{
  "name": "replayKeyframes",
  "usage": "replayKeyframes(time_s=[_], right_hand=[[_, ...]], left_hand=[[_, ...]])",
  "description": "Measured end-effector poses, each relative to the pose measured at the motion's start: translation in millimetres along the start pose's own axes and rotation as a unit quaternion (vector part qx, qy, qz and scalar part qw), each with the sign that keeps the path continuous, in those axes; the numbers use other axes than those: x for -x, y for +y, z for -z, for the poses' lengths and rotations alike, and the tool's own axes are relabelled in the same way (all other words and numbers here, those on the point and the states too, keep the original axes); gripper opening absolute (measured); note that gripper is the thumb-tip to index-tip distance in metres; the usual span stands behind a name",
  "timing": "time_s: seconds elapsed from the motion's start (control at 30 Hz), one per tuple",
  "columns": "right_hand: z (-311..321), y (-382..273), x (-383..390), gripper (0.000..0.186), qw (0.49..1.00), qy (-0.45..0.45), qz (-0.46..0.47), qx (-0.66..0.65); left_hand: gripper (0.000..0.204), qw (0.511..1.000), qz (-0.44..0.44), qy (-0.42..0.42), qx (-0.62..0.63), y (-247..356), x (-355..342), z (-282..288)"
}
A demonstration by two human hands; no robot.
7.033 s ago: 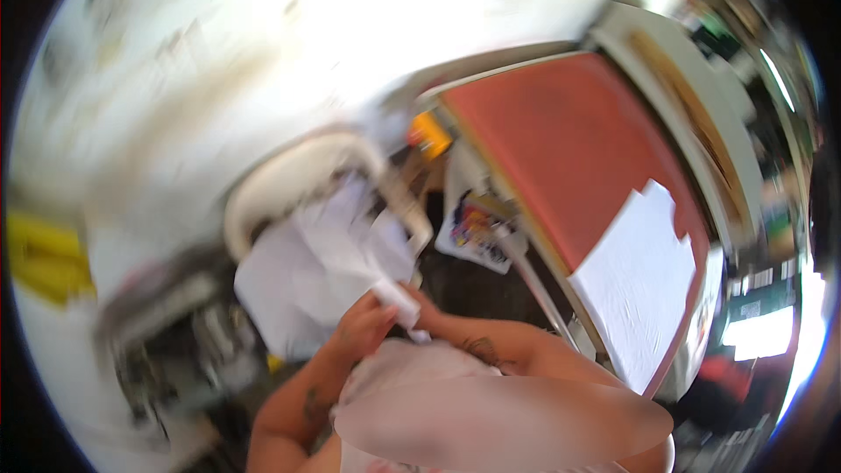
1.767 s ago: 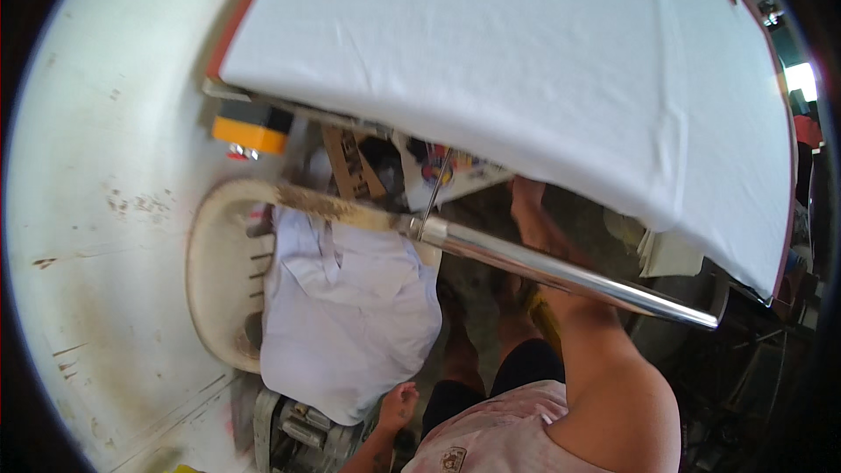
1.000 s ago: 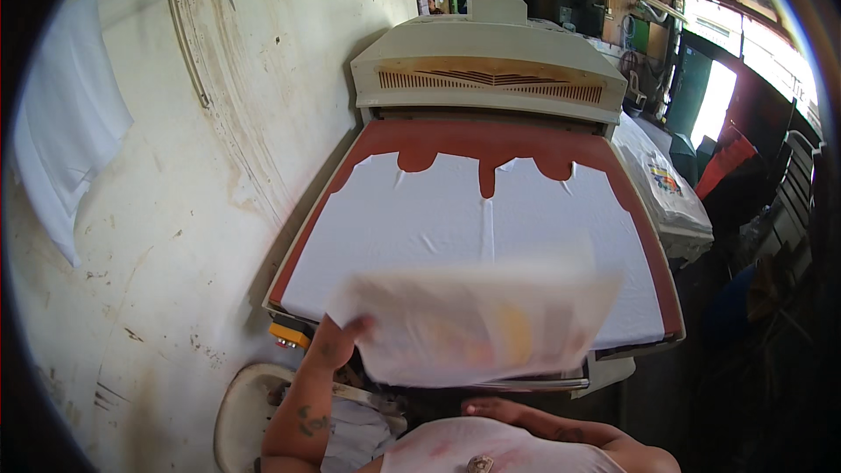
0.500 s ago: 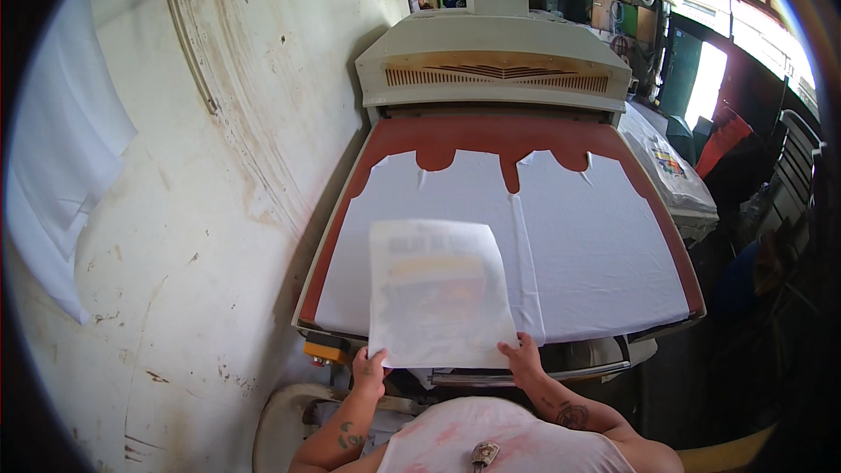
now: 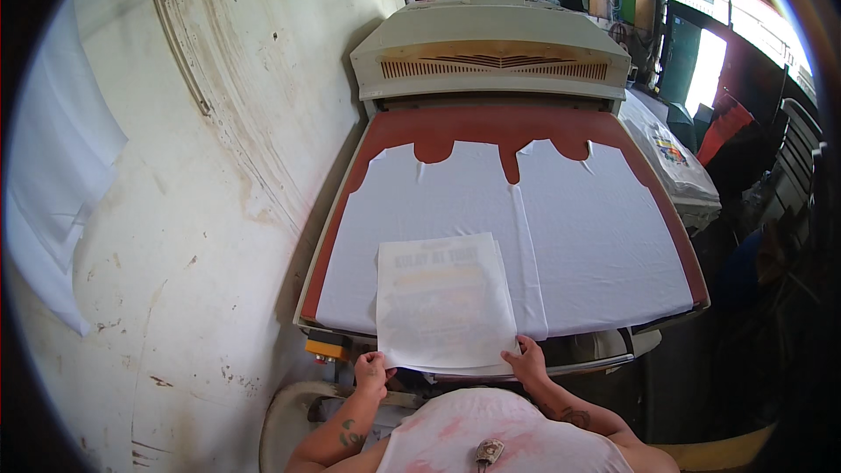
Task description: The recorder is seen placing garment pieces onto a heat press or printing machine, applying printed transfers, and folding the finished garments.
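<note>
A translucent printed transfer sheet [image 5: 445,300] lies over the near edge of the left of two white garments [image 5: 420,210] spread on the red platen [image 5: 477,125] of a large heat press. My left hand [image 5: 371,372] pinches the sheet's near left corner. My right hand [image 5: 528,359] holds its near right corner. The second white garment [image 5: 604,228] lies flat on the platen's right half, bare of any sheet.
The press's cream housing [image 5: 491,61] rises behind the platen. A stained white wall [image 5: 201,175] runs along the left, with white cloth [image 5: 53,166] hanging on it. A pale plastic basket rim [image 5: 285,403] sits below left. Another table with a printed shirt [image 5: 670,153] stands right.
I turned from the basket of white garments to the press. The sheet, blurred in the air a second ago, now lies flat on the left garment with both hands at its near corners.
</note>
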State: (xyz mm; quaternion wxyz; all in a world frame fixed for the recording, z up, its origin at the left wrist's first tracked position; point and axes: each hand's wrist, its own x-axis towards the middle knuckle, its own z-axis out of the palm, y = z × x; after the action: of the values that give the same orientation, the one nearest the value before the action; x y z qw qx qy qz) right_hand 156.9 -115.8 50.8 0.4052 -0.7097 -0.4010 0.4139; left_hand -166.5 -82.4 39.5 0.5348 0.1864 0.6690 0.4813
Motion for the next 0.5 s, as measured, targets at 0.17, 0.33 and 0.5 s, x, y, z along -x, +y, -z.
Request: replayKeyframes(time_s=[0.17, 0.33, 0.5], right_hand=[[11, 2, 2, 0.048, 0.999, -0.005, 0.003, 0.045], [8, 27, -9, 0.033, 0.996, 0.060, 0.037, 0.063], [18, 10, -6, 0.021, 0.997, 0.044, -0.020, 0.054]], left_hand=[[0.020, 1.000, 0.006, 0.006, 0.012, -13, 8, 2], [0.023, 0.997, -0.026, 0.009, -0.070, -22, 21, 0], [0.032, 0.991, -0.072, 0.030, -0.107, -34, 16, 7]])
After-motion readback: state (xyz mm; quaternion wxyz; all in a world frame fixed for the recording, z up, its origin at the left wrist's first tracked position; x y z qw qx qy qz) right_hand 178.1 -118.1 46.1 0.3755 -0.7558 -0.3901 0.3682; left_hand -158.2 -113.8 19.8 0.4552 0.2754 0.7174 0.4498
